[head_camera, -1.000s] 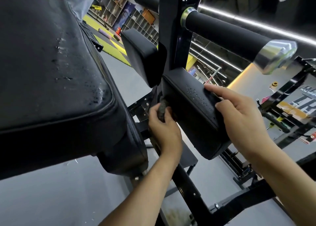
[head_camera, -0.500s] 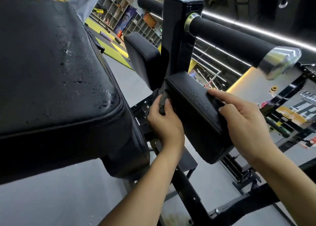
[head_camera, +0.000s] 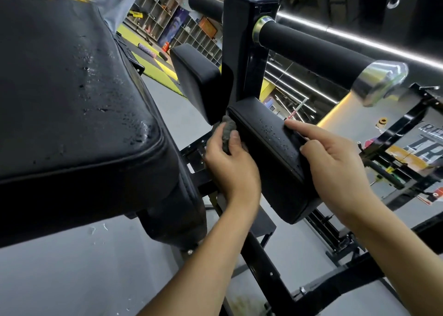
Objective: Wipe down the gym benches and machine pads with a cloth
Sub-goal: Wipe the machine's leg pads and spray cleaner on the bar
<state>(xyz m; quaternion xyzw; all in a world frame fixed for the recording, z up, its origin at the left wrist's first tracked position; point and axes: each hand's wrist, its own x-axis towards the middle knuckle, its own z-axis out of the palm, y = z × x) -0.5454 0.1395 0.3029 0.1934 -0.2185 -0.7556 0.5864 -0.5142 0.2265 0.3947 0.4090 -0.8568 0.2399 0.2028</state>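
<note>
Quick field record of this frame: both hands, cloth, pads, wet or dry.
left hand: grips a bunched grey cloth at the near pad's left edge
right hand: holds the near pad's right edge, index finger laid along the top
near pad: black, droplets on its top face, not yet wiped off
bench pad: large, at left, droplets scattered over it
foam roller: above the near pad, chrome end cap, untouched

Light strips (head_camera: 359, 40) are glowing up on my right, flaring on the chrome end cap (head_camera: 381, 81). Droplets are glinting on the dark seat pad (head_camera: 72, 88), and the corners are bending and smearing.
</note>
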